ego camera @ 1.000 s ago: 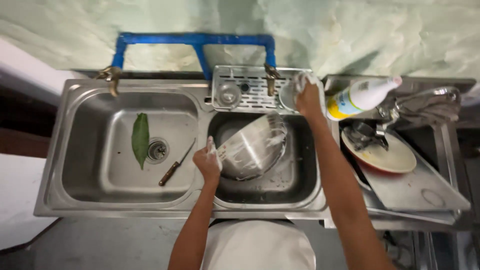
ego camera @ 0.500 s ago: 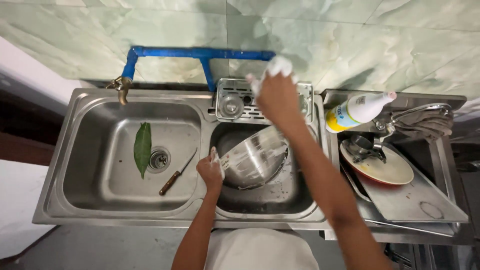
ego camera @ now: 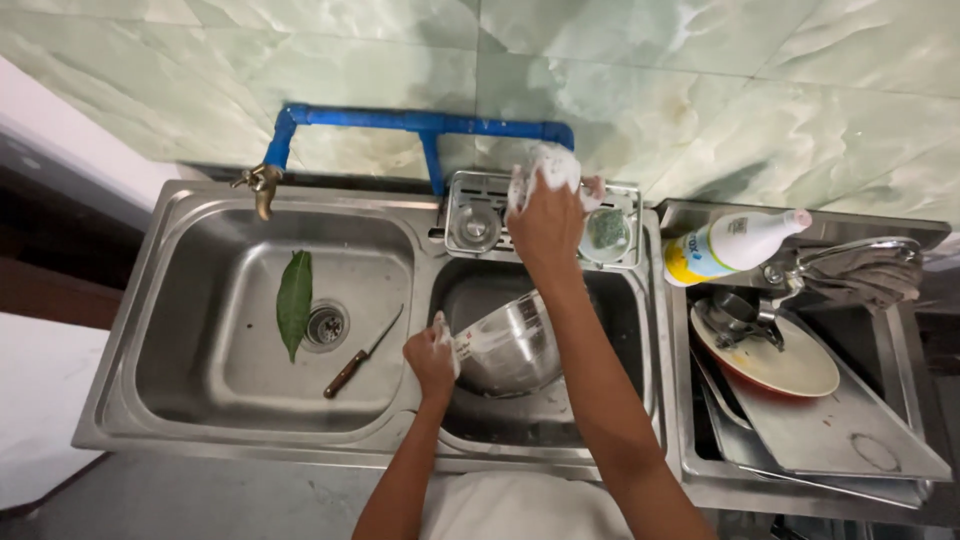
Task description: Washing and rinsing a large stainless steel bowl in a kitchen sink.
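Observation:
My left hand [ego camera: 431, 357] grips the rim of a steel bowl [ego camera: 508, 342] and holds it tilted over the right basin [ego camera: 540, 420] of a double steel sink. My right hand [ego camera: 545, 222] is raised toward the back of the sink, closed around a soapy white sponge [ego camera: 551, 163], just above the small steel rack [ego camera: 480, 215] between the taps.
The left basin [ego camera: 200, 330] holds a green leaf [ego camera: 294, 300] and a wooden-handled knife [ego camera: 362, 351] by the drain. A brass tap [ego camera: 262, 186] hangs from a blue pipe [ego camera: 420, 125]. To the right are a soap bottle [ego camera: 735, 243], a cloth [ego camera: 865, 272], a plate [ego camera: 770, 360] and steel trays [ego camera: 850, 440].
My right hand with the sponge has swung from the right rear of the sink leftward to the rack. The bowl has stayed tilted in my left hand.

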